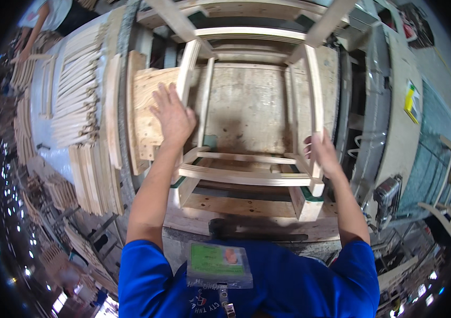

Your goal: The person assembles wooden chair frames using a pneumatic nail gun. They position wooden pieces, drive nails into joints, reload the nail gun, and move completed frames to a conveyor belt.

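- Wrapping around the right rail of the pale wooden frame [314,95], near its front corner, the fingers of the right hand [323,156] appear to grip it.
- Just left of the frame, the left hand [175,121] has its fingers spread and open over a plywood block [150,85]; whether they touch the block or the frame's left rail, I cannot tell.
- The frame lies directly ahead of the person, its front corners over green-padded blocks [306,209].
- A one-sided hold seems the main risk: if only the right hand bears on the frame, it could skew across the pads, and the pull might strain its corner joints.
- Fingers close to the rails could be pinched if the frame shifted suddenly.
- A badge sleeve [204,281] hangs at the near side of the frame; leaning in could let it snag.
- As for containers, that clear sleeve holds a green card [207,258].
- Left of the frame, thin wooden sticks [77,87] lie loose in rows on a plastic-covered surface [56,159]; a knock could scatter them.
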Action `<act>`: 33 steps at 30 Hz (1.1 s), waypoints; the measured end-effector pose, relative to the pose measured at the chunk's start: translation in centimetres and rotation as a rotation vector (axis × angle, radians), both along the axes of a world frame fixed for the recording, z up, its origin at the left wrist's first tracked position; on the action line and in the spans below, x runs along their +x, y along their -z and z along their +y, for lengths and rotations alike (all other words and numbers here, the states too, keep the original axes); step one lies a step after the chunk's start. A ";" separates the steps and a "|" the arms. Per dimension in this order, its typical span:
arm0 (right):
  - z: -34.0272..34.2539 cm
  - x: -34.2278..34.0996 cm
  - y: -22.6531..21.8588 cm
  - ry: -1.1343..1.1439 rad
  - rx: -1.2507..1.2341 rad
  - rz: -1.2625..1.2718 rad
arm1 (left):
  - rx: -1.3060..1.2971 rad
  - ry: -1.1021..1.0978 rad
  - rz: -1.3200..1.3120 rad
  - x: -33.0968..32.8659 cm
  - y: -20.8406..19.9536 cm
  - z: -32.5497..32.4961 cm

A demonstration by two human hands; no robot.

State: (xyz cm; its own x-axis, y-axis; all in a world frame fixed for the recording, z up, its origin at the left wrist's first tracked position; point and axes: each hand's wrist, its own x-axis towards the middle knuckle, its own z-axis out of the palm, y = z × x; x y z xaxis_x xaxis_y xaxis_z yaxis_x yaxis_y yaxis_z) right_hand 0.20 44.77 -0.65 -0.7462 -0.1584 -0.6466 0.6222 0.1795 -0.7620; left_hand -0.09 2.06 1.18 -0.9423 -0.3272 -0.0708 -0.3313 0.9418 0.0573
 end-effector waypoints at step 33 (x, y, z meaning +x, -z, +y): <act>1.9 3.6 -2.0 0.077 0.252 0.150 | -0.097 -0.211 -0.038 -5.8 -0.7 -0.1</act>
